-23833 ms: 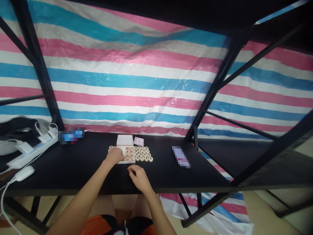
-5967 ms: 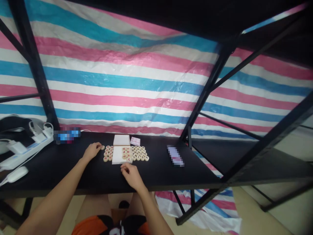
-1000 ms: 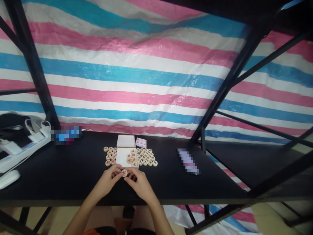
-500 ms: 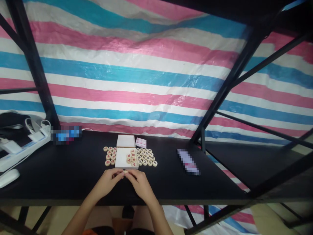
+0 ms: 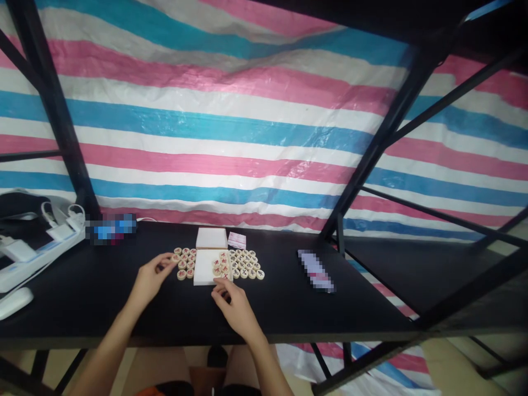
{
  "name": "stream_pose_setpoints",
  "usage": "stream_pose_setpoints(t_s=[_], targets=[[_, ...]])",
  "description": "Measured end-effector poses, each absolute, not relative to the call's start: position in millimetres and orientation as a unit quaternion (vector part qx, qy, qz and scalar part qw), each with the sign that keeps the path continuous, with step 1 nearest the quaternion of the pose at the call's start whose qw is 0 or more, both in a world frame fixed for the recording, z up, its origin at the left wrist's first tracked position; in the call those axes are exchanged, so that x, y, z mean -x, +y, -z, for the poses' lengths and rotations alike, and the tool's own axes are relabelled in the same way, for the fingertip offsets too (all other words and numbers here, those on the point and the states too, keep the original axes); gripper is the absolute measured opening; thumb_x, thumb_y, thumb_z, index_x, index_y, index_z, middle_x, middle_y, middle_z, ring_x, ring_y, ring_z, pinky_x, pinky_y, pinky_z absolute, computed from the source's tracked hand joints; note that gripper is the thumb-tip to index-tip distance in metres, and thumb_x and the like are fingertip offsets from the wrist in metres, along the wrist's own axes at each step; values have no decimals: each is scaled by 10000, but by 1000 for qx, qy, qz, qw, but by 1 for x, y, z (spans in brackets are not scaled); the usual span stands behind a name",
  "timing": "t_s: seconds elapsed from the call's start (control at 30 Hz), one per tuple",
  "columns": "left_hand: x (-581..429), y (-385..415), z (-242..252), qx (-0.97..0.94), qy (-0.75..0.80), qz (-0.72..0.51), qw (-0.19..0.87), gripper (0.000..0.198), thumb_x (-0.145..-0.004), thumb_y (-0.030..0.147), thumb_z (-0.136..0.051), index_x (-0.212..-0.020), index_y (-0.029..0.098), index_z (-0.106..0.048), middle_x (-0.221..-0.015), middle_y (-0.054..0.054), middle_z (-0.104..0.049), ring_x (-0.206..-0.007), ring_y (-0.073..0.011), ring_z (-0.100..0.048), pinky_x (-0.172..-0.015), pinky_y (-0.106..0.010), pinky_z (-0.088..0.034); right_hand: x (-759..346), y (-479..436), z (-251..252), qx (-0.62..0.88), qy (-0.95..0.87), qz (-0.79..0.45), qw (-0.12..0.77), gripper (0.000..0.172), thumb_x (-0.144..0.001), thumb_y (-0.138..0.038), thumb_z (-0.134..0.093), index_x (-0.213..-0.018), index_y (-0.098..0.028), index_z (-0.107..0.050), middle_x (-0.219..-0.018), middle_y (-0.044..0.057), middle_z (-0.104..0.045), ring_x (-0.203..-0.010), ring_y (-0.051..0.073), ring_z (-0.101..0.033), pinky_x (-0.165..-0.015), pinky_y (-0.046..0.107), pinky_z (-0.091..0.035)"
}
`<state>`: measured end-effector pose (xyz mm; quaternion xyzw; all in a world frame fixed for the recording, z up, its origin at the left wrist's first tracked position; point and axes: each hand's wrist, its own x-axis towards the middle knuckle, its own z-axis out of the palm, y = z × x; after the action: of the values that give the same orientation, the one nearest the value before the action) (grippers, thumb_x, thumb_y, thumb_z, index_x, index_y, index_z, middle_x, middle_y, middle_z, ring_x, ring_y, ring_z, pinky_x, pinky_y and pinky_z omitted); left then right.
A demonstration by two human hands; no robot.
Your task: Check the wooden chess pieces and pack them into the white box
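Note:
My left hand (image 5: 152,278) pinches a round xiangqi piece (image 5: 176,258) with red marking at the left edge of a group of red-marked pieces (image 5: 182,274), which lie in rows. My right hand (image 5: 231,303) is open and loosely curled, its fingertips at the front edge of a white box (image 5: 203,269). Several red-marked pieces (image 5: 224,262) lie loose and partly overlapping in the right part of that box. Along its right side, black-marked pieces (image 5: 252,274) stand in neat rows.
Behind the box lies a white lid or tray (image 5: 212,238), with a pink-and-white packet (image 5: 237,240) beside it. A blurred phone-like object (image 5: 315,271) rests to the right. At left are a power strip (image 5: 66,242) with plugs and a white mouse-like object (image 5: 15,302).
My hands have parted from in front of the box. The left moved left with a piece to the red-marked group; the right opened and shifted slightly right.

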<state>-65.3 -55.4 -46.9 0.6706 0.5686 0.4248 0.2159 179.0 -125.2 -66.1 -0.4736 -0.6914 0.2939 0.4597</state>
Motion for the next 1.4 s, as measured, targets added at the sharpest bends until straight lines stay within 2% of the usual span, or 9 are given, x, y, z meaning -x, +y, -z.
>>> stream_pose_setpoints(t_s=[0.07, 0.2, 0.37, 0.77, 0.9, 1.0, 1.17, 1.27, 1.4], targets=[[84, -35, 46, -682, 582, -389, 210, 429, -750, 499, -530, -1020, 182, -635, -830, -36, -722, -790, -202, -641, -723, -257, -470, -179, -126, 65, 472, -695, -290, 458, 239, -833, -222, -533, -1057, -190, -610, -850, 30, -675, -751, 147, -616, -710, 262, -484], [97, -14, 50, -741, 591, -266, 177, 293, -744, 400, -506, -883, 211, -682, -748, -12, -695, -674, -190, -619, -657, -257, -454, -179, -127, 63, 478, -699, -283, 450, 205, -839, -224, -530, -1011, -187, -636, -810, 28, -674, -734, 151, -613, -722, 263, -481], [94, -15, 55, -744, 589, -291, 124, 351, -789, 375, -437, -987, 180, -652, -755, -25, -643, -662, -185, -591, -658, -265, -450, -179, -127, 63, 481, -701, -275, 449, 190, -841, -218, -528, -985, -179, -645, -770, 22, -667, -703, 147, -606, -710, 253, -476], [81, -22, 53, -761, 575, -280, 108, 360, -844, 463, -427, -941, 201, -652, -879, -55, -640, -838, -220, -605, -769, -301, -446, -179, -129, 60, 491, -701, -268, 443, 178, -843, -219, -521, -932, -187, -671, -783, 33, -687, -703, 159, -623, -693, 264, -488], [71, -23, 44, -728, 625, -258, 110, 408, -824, 532, -429, -993, 226, -641, -893, -49, -660, -835, -231, -619, -697, -289, -443, -179, -128, 60, 493, -701, -268, 440, 182, -839, -217, -521, -929, -191, -677, -782, 32, -693, -701, 161, -628, -689, 267, -493], [63, -25, 36, -720, 650, -216, 110, 392, -812, 550, -434, -889, 234, -652, -840, -43, -680, -790, -241, -632, -602, -272, -409, -179, -128, 61, 494, -701, -267, 440, 185, -836, -213, -524, -930, -188, -682, -788, 36, -697, -704, 164, -632, -696, 270, -495], [71, -21, 32, -735, 635, -208, 117, 322, -828, 449, -436, -923, 224, -647, -885, -57, -708, -822, -242, -642, -648, -276, -421, -179, -129, 57, 496, -697, -266, 444, 188, -830, -198, -526, -922, -179, -689, -784, 42, -697, -720, 169, -639, -708, 270, -496], [84, -12, 31, -756, 612, -193, 129, 283, -775, 357, -519, -991, 218, -638, -945, -63, -706, -842, -229, -647, -710, -270, -436, -179, -129, 58, 493, -698, -268, 444, 193, -834, -196, -522, -930, -184, -689, -794, 40, -699, -727, 168, -644, -716, 269, -495], [89, -3, 30, -767, 611, -164, 107, 283, -697, 198, -536, -958, 245, -636, -914, -40, -704, -834, -229, -653, -681, -265, -440, -179, -128, 60, 495, -699, -264, 443, 192, -834, -204, -526, -930, -185, -691, -797, 42, -703, -724, 171, -644, -715, 273, -496]])
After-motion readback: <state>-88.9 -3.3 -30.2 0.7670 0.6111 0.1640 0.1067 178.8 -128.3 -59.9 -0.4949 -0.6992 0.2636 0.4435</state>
